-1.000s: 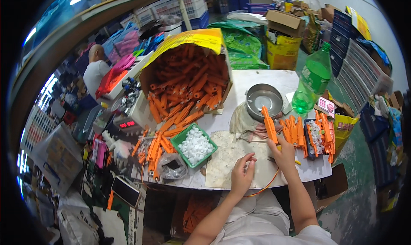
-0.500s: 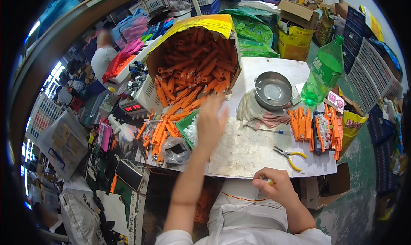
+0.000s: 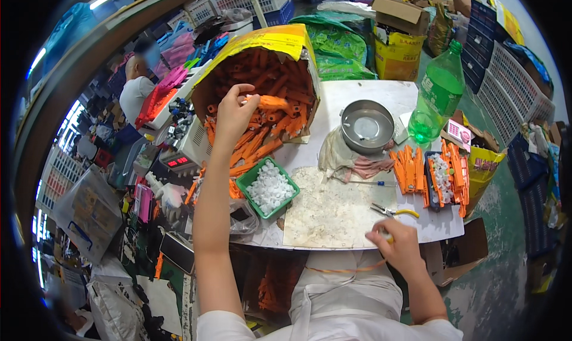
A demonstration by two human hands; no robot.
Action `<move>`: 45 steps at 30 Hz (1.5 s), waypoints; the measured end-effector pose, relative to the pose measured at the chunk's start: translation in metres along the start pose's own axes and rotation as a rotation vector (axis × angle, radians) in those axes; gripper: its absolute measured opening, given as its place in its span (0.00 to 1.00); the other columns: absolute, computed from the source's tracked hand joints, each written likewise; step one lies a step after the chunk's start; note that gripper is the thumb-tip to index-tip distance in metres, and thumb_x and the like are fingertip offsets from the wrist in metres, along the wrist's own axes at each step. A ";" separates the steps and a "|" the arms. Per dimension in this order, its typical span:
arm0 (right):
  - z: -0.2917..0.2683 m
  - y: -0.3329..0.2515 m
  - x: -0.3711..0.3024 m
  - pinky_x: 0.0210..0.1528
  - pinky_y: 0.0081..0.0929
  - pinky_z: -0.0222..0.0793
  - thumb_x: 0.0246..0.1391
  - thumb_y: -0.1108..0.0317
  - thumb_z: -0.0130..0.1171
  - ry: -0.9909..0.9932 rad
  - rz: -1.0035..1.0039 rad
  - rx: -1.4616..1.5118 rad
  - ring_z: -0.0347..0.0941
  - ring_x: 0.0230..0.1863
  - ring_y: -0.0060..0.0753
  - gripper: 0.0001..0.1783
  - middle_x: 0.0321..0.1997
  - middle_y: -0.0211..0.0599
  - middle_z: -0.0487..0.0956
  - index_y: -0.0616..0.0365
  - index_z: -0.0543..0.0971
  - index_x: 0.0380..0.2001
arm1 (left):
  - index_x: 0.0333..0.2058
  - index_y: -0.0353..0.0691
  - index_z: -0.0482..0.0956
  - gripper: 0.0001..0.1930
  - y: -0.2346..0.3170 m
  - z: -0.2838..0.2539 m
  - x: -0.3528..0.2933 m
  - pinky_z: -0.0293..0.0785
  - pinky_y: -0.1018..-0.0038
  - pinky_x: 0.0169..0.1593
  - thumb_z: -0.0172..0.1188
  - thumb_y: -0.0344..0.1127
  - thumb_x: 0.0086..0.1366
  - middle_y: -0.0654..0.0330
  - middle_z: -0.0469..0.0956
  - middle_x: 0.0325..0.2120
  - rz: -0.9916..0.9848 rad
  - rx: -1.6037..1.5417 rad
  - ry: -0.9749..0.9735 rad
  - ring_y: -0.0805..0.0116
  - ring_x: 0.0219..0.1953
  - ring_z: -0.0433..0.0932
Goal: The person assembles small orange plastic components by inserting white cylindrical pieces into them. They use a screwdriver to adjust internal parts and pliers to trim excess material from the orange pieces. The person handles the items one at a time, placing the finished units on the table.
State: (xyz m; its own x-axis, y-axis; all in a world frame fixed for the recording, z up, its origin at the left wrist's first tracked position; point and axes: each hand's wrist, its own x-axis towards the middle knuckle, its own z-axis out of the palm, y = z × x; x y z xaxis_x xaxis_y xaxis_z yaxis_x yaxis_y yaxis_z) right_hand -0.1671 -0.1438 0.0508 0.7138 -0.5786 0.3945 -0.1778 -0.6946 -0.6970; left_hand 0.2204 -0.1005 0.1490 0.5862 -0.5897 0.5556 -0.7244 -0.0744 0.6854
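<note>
My left hand (image 3: 233,115) is at the mouth of a yellow-lined carton (image 3: 285,36), its fingers closed on the end of a long orange plastic part (image 3: 271,102). More orange parts (image 3: 253,144) lie heaped inside and spill out below the hand. Above the table's front edge, my right hand (image 3: 398,245) is closed around a small yellow-and-white object (image 3: 386,236), mostly hidden by the fingers. A twisted red-and-yellow cord (image 3: 345,270) runs across my lap near it. Yellow-handled pliers (image 3: 394,211) lie just beyond the right hand.
A green basket of small white pieces (image 3: 268,188) stands left of a stained board (image 3: 325,216). Farther back are a metal bowl (image 3: 367,126) on a rag and a green bottle (image 3: 438,96). Orange parts (image 3: 410,169) lie beside a dark tray (image 3: 441,180) at right.
My left hand has moved up and left from above the green basket to the carton, and now grips an orange part. My right hand has shifted slightly right and stays closed.
</note>
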 end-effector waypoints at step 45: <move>0.050 0.027 0.007 0.20 0.26 0.65 0.41 0.54 0.67 0.162 -0.258 -0.299 0.70 0.16 0.30 0.17 0.15 0.30 0.71 0.53 0.73 0.19 | 0.61 0.29 0.58 0.30 0.075 0.116 -0.235 0.69 0.78 0.48 0.57 0.28 0.62 0.60 0.74 0.40 -0.480 -0.901 -0.082 0.75 0.42 0.73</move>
State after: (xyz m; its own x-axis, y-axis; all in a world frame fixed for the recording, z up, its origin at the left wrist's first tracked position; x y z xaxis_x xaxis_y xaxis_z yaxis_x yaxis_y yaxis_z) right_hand -0.1332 -0.1460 0.0048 0.6495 -0.4124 0.6388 -0.2127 -0.9051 -0.3681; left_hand -0.0140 -0.0609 0.0151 0.6915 -0.7127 0.1182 0.1423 0.2948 0.9449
